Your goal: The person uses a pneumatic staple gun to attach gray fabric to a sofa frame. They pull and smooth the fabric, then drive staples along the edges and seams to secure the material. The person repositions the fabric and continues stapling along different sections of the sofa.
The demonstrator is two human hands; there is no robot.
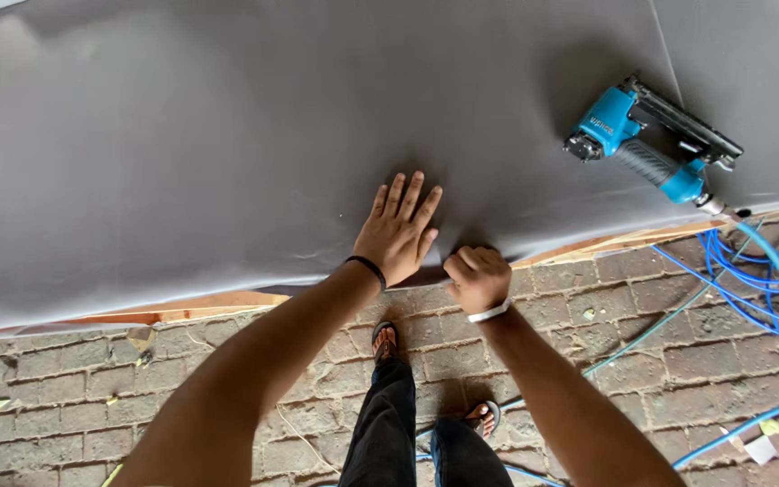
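Right grip (477, 278) pinched on smooth grey fabric (227, 162) edge, left palm (398, 233) flat.

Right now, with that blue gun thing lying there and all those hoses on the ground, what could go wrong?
The stapler lies loose on the grey fabric near the edge; tugging the fabric might slide it off. The blue hose coils on the bricks by the feet, a likely trip. The right hand pinches the fabric edge while the left hand presses flat; wrinkles could form.

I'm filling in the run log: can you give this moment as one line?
left hand: flat on grey fabric | right hand: gripping fabric edge | staple gun: lying on fabric, unheld | blue hose: on brick floor
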